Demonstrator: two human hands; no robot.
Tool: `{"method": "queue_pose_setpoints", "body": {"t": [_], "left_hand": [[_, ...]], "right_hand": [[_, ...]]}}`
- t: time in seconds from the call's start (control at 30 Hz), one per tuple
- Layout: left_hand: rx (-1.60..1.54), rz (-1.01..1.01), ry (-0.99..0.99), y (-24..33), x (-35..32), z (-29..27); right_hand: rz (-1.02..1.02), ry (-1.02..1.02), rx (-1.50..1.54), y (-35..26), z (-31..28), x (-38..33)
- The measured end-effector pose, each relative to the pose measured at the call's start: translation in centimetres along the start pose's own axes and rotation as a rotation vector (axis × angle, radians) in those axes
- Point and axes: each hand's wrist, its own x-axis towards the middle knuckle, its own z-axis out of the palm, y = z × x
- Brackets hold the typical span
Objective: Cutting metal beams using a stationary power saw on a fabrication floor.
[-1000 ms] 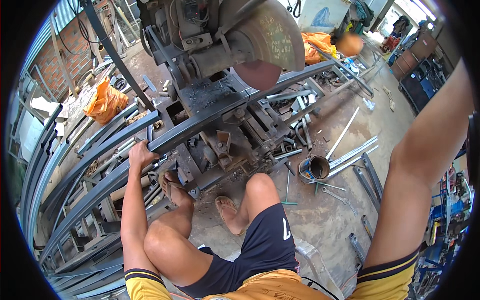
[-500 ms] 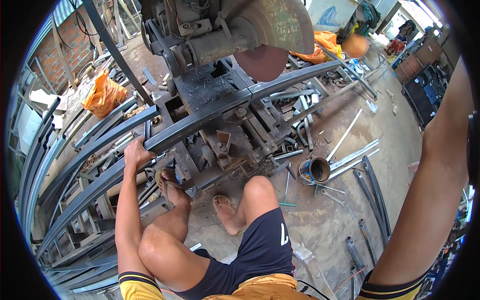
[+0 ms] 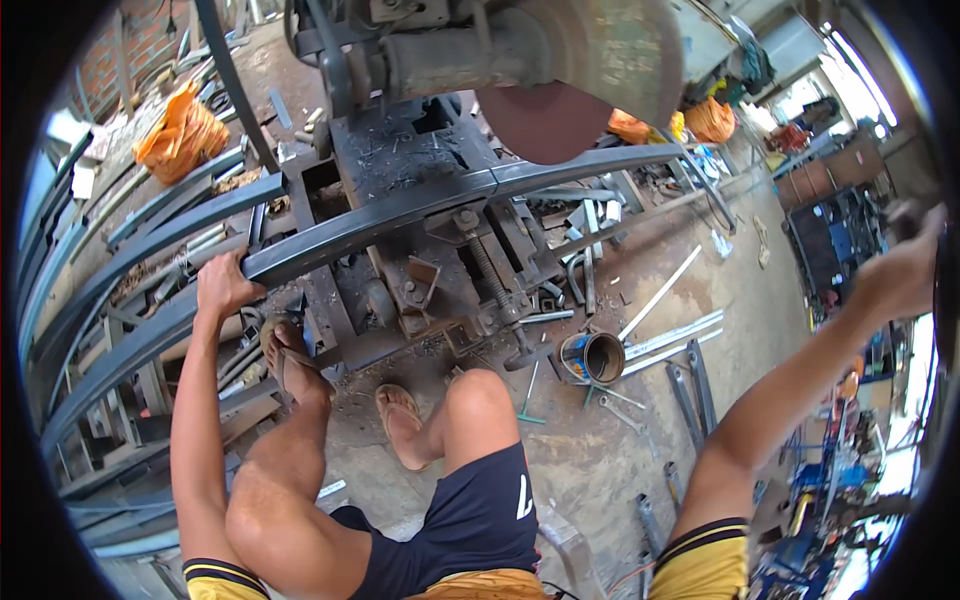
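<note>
Presently the left hand (image 3: 222,283) is closed over the top edge of a long curved steel bar (image 3: 400,210), which runs from that grip rightward under the cut-off saw's abrasive disc (image 3: 545,120). The right hand (image 3: 900,275) is raised far to the right, apparently at a handle; whether it grips cannot be told at the rim. In my judgement, the bar wants firm seating against the saw bed (image 3: 400,160), fingers well clear of the disc.
</note>
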Motion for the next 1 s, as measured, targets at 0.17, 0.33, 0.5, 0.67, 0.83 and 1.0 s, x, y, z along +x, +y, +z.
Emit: {"method": "queue_pose_setpoints", "body": {"t": [0.17,0.33,0.5,0.67,0.83,1.0], "left_hand": [[0.01,0.006,-0.023,-0.1,0.7,1.8],[0.028,0.034,0.041,-0.7,0.7,2.8],[0.005,-0.047,0.006,0.7,0.0,1.5],[-0.046,-0.053,-0.004,1.2,0.8,1.5],[-0.047,-0.039,0.033,0.6,0.5,1.9],[-0.021,-0.021,0.046,0.9,0.6,2.0]], "right_hand": [[1.113,-0.73,0.48,-7.2,5.2,-26.8],[1.208,-1.025,0.569,-12.4,12.6,-42.9],[1.906,-1.092,0.525,-18.5,23.5,-40.7],[1.832,-0.652,1.042,-17.6,28.1,-46.5],[2.103,-0.492,0.995,-17.1,28.0,-48.1],[2.534,-0.454,0.723,-11.8,22.0,-51.6]]}}
